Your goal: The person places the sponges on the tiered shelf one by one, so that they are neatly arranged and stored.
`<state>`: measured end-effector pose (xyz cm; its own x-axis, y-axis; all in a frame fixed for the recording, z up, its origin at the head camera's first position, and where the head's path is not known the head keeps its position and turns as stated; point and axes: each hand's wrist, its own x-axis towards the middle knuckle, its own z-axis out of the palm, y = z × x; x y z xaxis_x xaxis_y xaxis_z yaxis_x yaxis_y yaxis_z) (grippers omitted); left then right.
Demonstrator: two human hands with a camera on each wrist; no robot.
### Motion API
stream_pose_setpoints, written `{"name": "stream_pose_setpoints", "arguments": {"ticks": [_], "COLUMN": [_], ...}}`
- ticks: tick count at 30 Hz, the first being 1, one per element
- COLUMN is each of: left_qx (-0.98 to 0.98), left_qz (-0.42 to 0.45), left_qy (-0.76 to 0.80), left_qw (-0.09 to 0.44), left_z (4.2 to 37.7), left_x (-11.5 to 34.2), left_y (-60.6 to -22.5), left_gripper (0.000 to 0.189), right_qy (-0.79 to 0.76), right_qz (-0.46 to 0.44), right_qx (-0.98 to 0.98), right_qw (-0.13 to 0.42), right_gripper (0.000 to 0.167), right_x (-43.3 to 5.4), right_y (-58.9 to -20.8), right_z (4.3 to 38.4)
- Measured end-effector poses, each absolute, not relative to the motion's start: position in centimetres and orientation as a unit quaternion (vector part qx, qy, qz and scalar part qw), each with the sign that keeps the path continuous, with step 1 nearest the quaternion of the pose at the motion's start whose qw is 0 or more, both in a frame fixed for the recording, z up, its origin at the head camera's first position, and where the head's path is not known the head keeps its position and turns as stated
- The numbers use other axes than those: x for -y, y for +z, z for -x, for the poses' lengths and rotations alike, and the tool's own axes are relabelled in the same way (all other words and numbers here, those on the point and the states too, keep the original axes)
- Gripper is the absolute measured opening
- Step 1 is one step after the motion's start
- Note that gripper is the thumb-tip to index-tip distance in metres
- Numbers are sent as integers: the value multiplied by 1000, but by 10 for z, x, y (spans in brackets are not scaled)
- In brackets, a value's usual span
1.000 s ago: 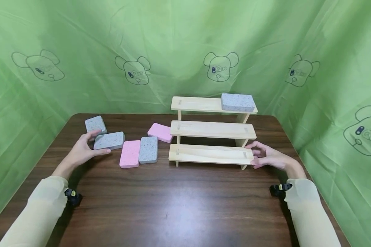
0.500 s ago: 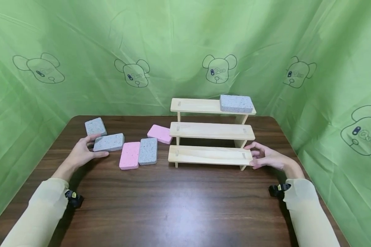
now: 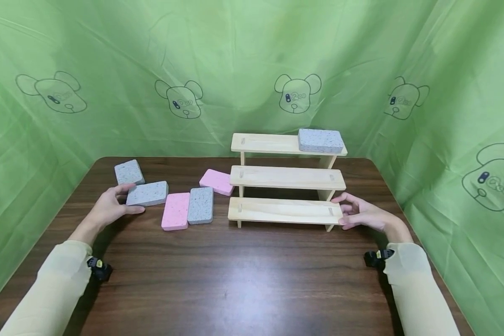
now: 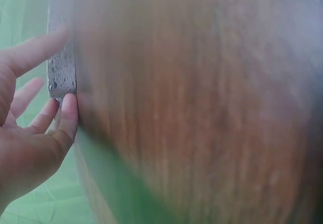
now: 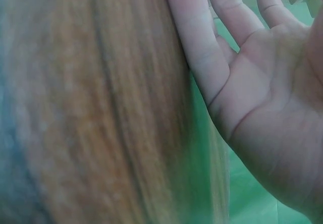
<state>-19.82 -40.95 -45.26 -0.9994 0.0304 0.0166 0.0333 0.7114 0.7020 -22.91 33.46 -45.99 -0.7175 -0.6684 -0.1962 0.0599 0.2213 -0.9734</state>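
Observation:
Straddling the left end of a speckled grey sponge (image 3: 148, 193), my left hand (image 3: 105, 210) has its thumb along the near side and a finger at the far corner. In the left wrist view, fingertips meet the end of the grey sponge (image 4: 62, 70); the thumb looks straight. My right hand (image 3: 367, 216) is at the right end of a three-tier wooden stand (image 3: 283, 210), thumb beside the lowest shelf and fingers near the side support. The right wrist view shows extended fingers (image 5: 197, 32), with their tips out of frame. Another grey sponge (image 3: 320, 141) lies on the top shelf's right end.
Behind my left hand lies a grey sponge (image 3: 129, 172). A pink sponge (image 3: 176, 211) and a grey sponge (image 3: 200, 205) sit side by side, left of the stand. One more pink sponge (image 3: 216, 181) touches or nearly touches the stand. A green curtain (image 3: 235, 70) surrounds the table (image 3: 235, 280).
My left thumb and finger have drawn back slightly left along the grey sponge, which has stayed in place. The view tilted a little. My right hand keeps its place at the stand.

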Motion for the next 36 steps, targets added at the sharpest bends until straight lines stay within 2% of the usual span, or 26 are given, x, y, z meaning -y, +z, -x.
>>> {"name": "stream_pose_setpoints", "arguments": {"ticks": [13, 30, 36], "left_qx": [934, 930, 939], "left_qz": [7, 1, 0], "left_qy": [-355, -365, -342], "left_qw": [-36, -29, -34], "left_z": [203, 200, 198], "left_x": [409, 409, 411], "left_y": [-448, -450, -447], "left_gripper": [102, 95, 102], "right_qy": [-587, -592, -588], "right_qz": [226, 219, 219], "right_qx": [-715, -715, -718], "right_qw": [305, 300, 302], "right_gripper": [47, 47, 48], "right_x": [-334, -335, -337], "right_y": [-460, -462, -463], "right_z": [231, 229, 230]}}
